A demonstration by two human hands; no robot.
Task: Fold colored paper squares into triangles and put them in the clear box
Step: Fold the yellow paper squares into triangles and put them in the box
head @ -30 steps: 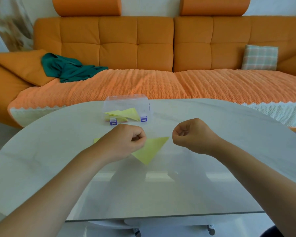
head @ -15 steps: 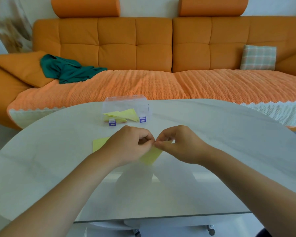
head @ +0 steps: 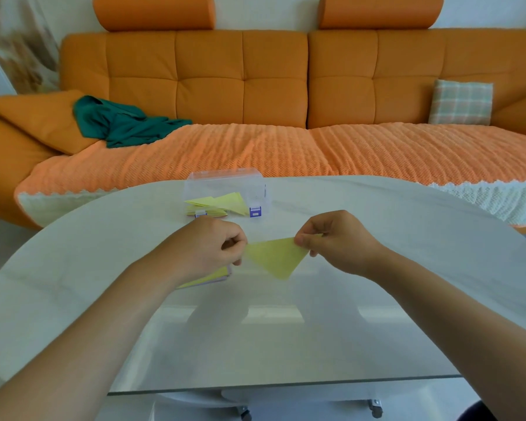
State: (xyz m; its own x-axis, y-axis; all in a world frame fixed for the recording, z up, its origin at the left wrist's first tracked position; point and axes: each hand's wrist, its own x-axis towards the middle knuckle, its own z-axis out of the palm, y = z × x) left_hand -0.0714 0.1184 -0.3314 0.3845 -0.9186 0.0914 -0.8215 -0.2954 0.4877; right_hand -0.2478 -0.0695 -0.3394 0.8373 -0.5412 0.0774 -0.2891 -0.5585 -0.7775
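A yellow folded paper triangle (head: 275, 256) is stretched between my hands just above the table, its point hanging down. My left hand (head: 208, 249) pinches its left corner and my right hand (head: 336, 240) pinches its right corner. Under my left hand lies a stack of yellow paper squares (head: 208, 277), mostly hidden by the hand. Beyond my hands stands the clear box (head: 225, 189) with blue clasps, lid open, holding several yellow folded triangles (head: 222, 202).
The work surface is a pale oval glass table (head: 377, 299) with its near edge at the bottom. Behind it runs an orange sofa (head: 243, 86) with a green cloth (head: 119, 123) and a checked cushion (head: 460, 101).
My hands, close together on the paper half a second ago, have drawn apart, sliding along the fold to its two ends. The triangle is now fully visible between them.
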